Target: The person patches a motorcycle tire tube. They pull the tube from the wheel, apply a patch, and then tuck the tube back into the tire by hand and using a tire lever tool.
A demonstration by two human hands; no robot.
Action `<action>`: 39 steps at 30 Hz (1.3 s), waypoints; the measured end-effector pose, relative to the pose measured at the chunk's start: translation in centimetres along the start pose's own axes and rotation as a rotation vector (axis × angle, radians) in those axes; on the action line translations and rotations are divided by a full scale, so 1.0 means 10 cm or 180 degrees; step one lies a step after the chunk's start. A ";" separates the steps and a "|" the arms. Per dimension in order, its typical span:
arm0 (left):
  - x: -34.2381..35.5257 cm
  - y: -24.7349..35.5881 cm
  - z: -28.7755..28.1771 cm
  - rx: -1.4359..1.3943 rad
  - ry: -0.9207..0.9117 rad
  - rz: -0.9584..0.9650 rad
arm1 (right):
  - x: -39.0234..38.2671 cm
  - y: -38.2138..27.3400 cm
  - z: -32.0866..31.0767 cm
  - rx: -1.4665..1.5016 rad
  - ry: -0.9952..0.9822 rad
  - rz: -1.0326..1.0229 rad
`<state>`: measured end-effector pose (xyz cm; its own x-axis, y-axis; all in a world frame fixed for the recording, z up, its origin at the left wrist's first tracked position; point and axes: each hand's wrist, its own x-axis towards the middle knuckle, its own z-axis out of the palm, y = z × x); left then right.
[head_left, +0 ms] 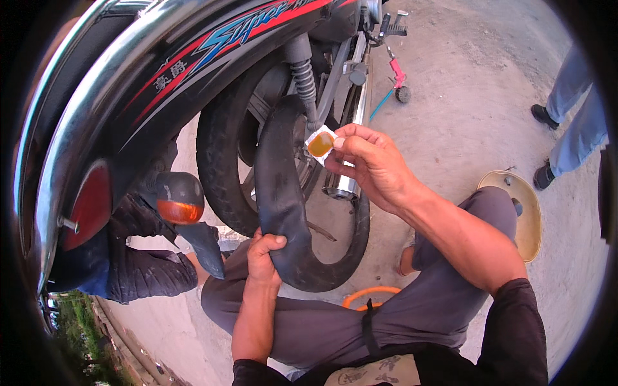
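Note:
My left hand (264,254) grips a black inner tube (286,219), which hangs in a loop beside the motorcycle's rear tyre (212,164). Between the thumb and fingers of my right hand (364,157) is a small tire patch (320,145), orange-yellow on a white square backing, held above the upper part of the tube, near the shock absorber (302,77) and the chrome exhaust (341,183).
The motorcycle body (148,116) and turn signal (180,196) fill the upper left. Another person crouches behind it (141,270); someone's legs (573,128) stand at right. Nearby are a pink-handled pump (397,72), a beige basin (529,238) and an orange hoop (370,289).

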<state>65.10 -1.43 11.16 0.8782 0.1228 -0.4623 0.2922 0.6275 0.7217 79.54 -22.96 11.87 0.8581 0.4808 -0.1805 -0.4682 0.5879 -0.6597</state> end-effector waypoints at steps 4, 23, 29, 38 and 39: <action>-0.02 -0.04 0.05 -0.0362 -0.0399 -0.0194 | 0.12 0.01 0.10 0.0286 -0.0057 0.0176; -0.15 -0.01 0.09 -0.0024 -0.1011 0.0023 | 0.03 -0.01 0.05 0.0173 -0.0141 -0.0015; -0.21 0.05 0.16 0.0254 -0.1050 0.0188 | -0.26 0.01 0.12 -0.0305 -0.0196 -0.0085; -0.24 0.02 0.21 0.0339 -0.1167 0.0438 | -0.67 0.17 0.29 -0.1582 -0.0319 -0.0689; -0.24 0.02 0.22 0.0334 -0.1183 0.0441 | -0.68 0.19 0.29 -0.1668 -0.0337 -0.0717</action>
<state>63.87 -3.29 13.57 0.9833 -0.0976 -0.1534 0.1818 0.5403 0.8216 72.21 -23.28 13.97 0.8861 0.4594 0.0622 -0.0865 0.2956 -0.9514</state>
